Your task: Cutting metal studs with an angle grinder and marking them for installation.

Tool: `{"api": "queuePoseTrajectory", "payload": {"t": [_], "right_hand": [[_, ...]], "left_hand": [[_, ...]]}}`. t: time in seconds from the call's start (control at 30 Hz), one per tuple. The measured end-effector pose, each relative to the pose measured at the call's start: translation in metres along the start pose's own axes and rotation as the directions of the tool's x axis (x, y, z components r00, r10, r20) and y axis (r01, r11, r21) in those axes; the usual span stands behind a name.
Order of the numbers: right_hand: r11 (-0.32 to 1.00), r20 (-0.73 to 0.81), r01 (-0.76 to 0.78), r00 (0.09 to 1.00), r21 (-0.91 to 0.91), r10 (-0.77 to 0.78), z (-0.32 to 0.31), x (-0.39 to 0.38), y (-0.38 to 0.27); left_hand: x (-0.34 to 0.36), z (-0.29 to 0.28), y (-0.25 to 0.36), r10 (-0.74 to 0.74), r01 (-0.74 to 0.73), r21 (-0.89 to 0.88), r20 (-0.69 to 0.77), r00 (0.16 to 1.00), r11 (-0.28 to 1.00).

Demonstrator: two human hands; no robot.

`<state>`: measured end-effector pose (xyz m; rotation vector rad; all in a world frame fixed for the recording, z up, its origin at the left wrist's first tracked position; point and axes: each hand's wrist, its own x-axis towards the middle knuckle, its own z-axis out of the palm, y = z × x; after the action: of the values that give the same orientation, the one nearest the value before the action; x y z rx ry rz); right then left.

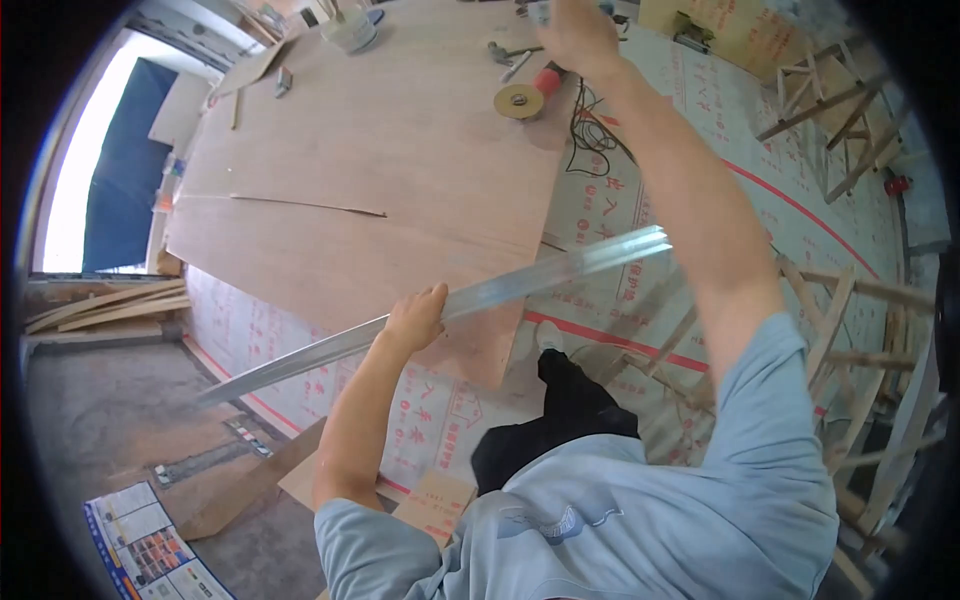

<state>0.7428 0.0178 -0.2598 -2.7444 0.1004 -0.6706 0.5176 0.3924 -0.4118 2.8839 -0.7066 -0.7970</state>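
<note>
Left fingers (436, 299) grip metal channel (560, 272) over wooden board (400, 140) — right fingers (572, 16): hold unclear — printed floor sheeting (425, 425), trestles (880, 289).

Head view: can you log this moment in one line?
left hand: holding metal strip; right hand: near hammer, grip unclear; hammer: on wooden board

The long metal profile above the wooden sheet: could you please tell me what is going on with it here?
A person grips the long silvery metal profile in the left hand, holding it at a slant across the near part of the plywood sheet. The right hand is stretched out to the sheet's far side, near a hammer; whether it grasps anything there is not clear. A black cable lies by the sheet's right edge.
</note>
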Motion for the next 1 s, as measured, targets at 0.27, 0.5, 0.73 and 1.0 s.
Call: {"api": "queuePoseTrajectory", "payload": {"t": [0.27,0.5,0.73,1.0], "right_hand": [[0.891,0.269,0.417,0.851,0.178,-0.452,0.221,0.032,0.174],[0.782,0.440,0.564,0.792,-0.265,-0.423,0.270,0.072,0.133],[0.739,0.640,0.659,0.630,-0.140,-0.440,0.182,0.029,0.133],[0.755,0.183,0.141,0.927,0.640,-0.328,-0.010,-0.160,0.187]], "left_hand": [[0.040,0.011,-0.072,0.005,-0.034,0.164,0.176,0.984,0.986],[0.058,0.009,-0.086,0.094,-0.123,0.165,0.175,0.980,0.979],[0.048,0.023,-0.101,0.253,-0.263,0.231,0.072,0.965,0.937],[0.030,0.022,-0.126,0.333,-0.316,0.351,0.014,0.943,0.881]]}}
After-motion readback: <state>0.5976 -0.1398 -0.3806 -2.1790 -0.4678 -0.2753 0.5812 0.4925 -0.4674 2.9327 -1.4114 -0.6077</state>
